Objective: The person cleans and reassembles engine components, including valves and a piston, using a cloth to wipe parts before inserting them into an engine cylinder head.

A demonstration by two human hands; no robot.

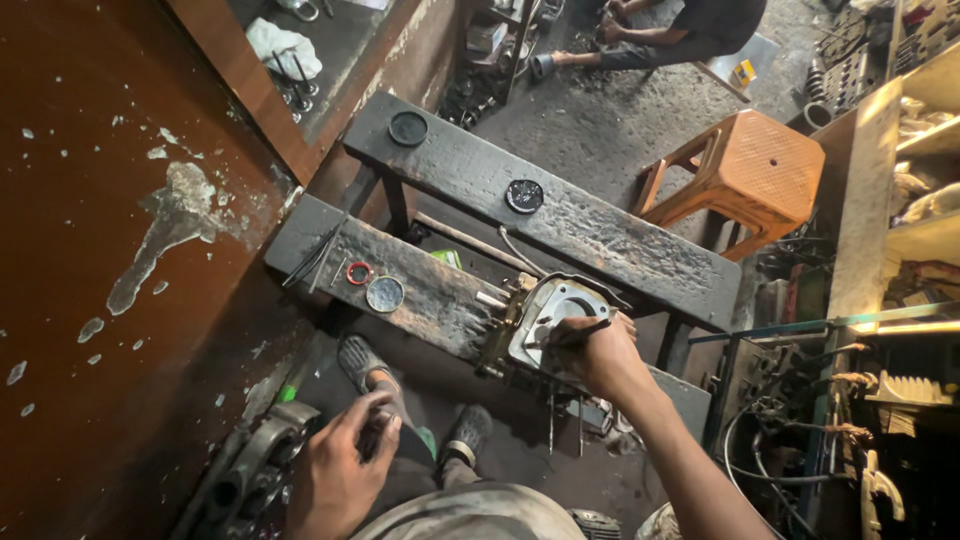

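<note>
My right hand (598, 355) grips a thin dark tool (572, 335), its tip laid across the open bore of a grey metal engine cylinder block (545, 315). The block rests on the right end of a worn, blackened wooden bench (420, 290). My left hand (340, 465) sits low near my lap, fingers curled around a small dark object I cannot make out, next to a greasy metal part (255, 470). My sandalled feet (365, 365) show beneath the bench.
On the near bench lie a red ring (359, 272), a round metal disc (385, 294) and thin rods (315, 255). A second plank (600, 235) behind carries two dark round lids. An orange plastic stool (745, 165) stands right; another person sits on the floor at the top.
</note>
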